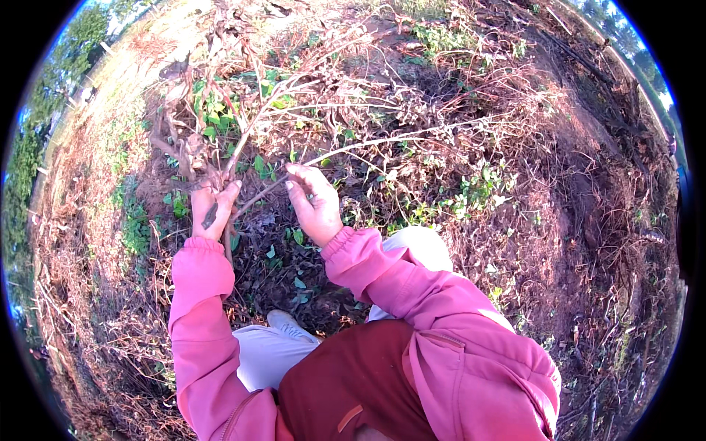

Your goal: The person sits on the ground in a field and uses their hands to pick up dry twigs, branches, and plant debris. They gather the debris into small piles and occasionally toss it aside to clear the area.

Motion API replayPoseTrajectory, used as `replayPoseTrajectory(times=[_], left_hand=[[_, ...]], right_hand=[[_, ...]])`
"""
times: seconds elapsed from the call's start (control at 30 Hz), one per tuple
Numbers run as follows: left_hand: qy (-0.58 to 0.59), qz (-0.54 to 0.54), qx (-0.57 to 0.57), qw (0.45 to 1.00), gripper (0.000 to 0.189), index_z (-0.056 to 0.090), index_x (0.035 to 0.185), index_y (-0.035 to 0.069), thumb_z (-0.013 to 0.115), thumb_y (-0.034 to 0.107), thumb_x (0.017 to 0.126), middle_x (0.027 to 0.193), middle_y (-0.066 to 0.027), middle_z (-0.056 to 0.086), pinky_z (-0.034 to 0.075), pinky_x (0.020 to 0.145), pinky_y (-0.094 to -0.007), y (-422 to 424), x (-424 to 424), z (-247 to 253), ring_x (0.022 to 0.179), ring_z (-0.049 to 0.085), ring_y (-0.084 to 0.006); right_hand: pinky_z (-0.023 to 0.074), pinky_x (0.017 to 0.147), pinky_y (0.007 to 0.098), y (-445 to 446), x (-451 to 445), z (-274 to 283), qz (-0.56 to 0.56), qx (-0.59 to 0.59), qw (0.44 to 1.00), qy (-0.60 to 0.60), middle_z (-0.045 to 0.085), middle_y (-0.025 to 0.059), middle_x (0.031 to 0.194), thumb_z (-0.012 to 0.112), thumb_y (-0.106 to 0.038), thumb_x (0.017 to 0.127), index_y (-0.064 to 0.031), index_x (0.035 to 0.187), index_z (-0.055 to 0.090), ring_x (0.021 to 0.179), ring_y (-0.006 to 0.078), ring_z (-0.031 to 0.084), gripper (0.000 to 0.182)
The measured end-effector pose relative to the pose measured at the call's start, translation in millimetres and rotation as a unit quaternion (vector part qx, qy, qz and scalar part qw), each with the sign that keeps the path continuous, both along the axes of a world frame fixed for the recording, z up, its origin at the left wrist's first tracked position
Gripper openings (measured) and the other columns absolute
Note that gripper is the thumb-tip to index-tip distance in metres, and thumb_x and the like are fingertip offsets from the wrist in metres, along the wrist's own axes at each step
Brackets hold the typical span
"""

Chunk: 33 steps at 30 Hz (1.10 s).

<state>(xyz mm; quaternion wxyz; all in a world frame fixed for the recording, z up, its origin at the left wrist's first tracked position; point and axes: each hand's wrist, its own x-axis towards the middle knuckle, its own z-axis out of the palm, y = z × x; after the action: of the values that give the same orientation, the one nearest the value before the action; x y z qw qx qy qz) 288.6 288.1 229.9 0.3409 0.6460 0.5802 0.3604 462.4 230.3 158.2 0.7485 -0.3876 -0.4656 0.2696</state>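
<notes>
My left hand [214, 212] is closed around a bundle of dry plant stalks [242, 140] that fan out upward with withered brown leaves [179, 124]. A dark smudge or leaf scrap, I cannot tell which, lies on the back of this hand. To its right, my right hand [317, 206] pinches a long thin stem [364, 144] between thumb and fingertips. This stem runs from beside my left hand out toward the upper right. Both hands are at about the same height in the view, a short gap apart. The stalks' lower ends pass below my left wrist.
Dry vines and leaf litter [441, 93] cover the ground ahead, mixed with green leafy plants [480, 187]. My shoe [289, 325] and bent knee [422, 248] are just below the hands. Trees [71, 55] stand beyond the field at the left rim.
</notes>
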Motion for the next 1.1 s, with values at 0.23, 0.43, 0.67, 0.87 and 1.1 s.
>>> replayPoseTrajectory(times=[0.23,0.43,0.67,0.87,1.1], left_hand=[[0.037,0.243,0.186,0.951,0.02,0.063,0.094,0.002,0.066,0.014,0.079,0.067,0.0003,0.056,0.034,0.044,-0.0181,-54.1,-322.3,55.3,0.048,0.043,-0.0064],[0.098,0.591,0.29,0.746,0.016,0.056,0.075,0.002,0.062,0.016,0.08,0.064,-0.0026,0.054,0.037,0.047,-0.0273,-258.9,-470.5,143.0,0.052,0.044,-0.0106],[0.0,0.643,0.353,0.68,0.025,0.056,0.074,0.004,0.071,0.023,0.078,0.059,-0.0021,0.053,0.04,0.036,-0.0268,-364.4,-418.1,127.2,0.046,0.051,-0.0126],[-0.141,0.627,0.316,0.698,0.017,0.059,0.095,0.008,0.064,0.018,0.081,0.059,0.001,0.049,0.044,0.029,-0.0286,-374.1,-361.2,102.8,0.041,0.049,-0.0133],[-0.35,0.576,0.249,0.696,0.024,0.053,0.106,0.013,0.052,0.027,0.087,0.061,0.0035,0.046,0.042,0.029,-0.0277,-362.6,-342.2,76.8,0.041,0.047,-0.012]], right_hand=[[0.0467,0.058,0.0242,31.1,30.5,-23.8,0.088,-0.265,0.88,0.384,0.061,0.0023,0.09,0.057,-0.02,0.087,-0.0085,0.107,0.056,0.074,0.0109,0.059,0.023],[0.047,0.048,0.0241,41.5,-25.8,-66.6,0.126,-0.352,0.89,0.26,0.062,0.0069,0.09,0.056,-0.02,0.088,-0.0047,0.112,0.051,0.064,0.0147,0.062,0.029],[0.046,0.042,0.0229,28.2,-87.8,-106.4,0.252,-0.421,0.862,0.125,0.063,0.0086,0.088,0.057,-0.017,0.088,-0.0051,0.109,0.055,0.057,0.0151,0.062,0.025],[0.0453,0.041,0.0226,24.7,-92.9,-126.5,0.241,-0.467,0.845,0.098,0.063,0.0074,0.084,0.055,-0.018,0.088,-0.0066,0.108,0.055,0.056,0.014,0.061,0.022],[0.0453,0.045,0.0207,23.9,-93.3,-107.2,0.274,-0.432,0.859,0.013,0.063,0.0055,0.085,0.056,-0.019,0.088,-0.0059,0.11,0.055,0.059,0.011,0.06,0.026]])
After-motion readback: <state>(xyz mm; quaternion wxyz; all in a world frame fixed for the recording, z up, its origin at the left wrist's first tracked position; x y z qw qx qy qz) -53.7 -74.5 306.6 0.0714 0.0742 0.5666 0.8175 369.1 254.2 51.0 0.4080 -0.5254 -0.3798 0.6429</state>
